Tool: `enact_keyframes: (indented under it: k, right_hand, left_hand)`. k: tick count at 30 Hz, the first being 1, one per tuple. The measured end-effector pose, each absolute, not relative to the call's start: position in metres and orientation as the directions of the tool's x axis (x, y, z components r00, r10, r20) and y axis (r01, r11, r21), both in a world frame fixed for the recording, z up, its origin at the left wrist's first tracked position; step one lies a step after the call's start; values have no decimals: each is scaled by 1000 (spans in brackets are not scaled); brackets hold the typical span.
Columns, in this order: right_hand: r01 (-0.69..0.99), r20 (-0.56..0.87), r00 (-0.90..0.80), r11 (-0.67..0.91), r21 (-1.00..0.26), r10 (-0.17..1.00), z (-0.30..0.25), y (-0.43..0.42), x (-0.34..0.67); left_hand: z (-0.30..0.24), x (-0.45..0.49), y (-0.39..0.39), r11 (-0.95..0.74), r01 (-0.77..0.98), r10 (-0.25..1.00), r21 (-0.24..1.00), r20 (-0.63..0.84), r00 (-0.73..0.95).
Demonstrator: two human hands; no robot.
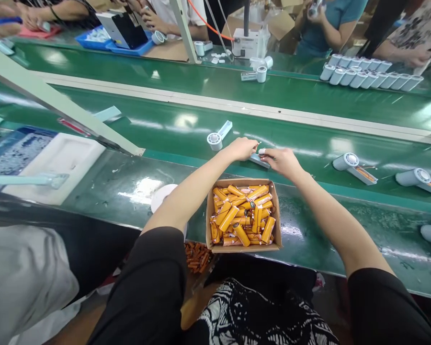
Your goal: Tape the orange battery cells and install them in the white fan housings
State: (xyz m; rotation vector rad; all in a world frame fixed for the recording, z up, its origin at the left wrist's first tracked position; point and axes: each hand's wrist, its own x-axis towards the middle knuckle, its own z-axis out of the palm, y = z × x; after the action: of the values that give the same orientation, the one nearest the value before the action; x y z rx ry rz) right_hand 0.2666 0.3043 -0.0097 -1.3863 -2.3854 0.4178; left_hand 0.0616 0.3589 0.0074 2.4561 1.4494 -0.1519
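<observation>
A pale blue-grey handle piece (259, 161) of a small fan lies at the near edge of the green belt, partly covered by my hands. My left hand (241, 148) is closed in a pinch above its left end; a tiny white bit shows at the fingertips. Across from it, my right hand (280, 160) pinches at the handle's right side, with something white at a fingertip. What either pinch holds is too small to make out. Below my hands stands an open cardboard box (209, 215) full of orange wired battery cells (241, 235).
A handheld fan (214, 139) lies left of my hands; two fans with orange cells, one a nearer fan (345, 162), lie right. A slanted metal post (57, 96) crosses the left side. White tray (82, 158) at left. Co-workers sit opposite, near rows of fan housings (359, 79).
</observation>
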Motion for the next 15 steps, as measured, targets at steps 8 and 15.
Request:
enact_keyframes:
  k: [8,15]
  right_hand:
    - [879,-18,-437,422,-223,899,-3,301,263]
    - [923,-172,-381,385,-12,908,11,302,236]
  left_hand:
    - [5,74,355,-398,890,877,223,-193,440]
    - [2,80,357,-364,893,893,263,-174,415]
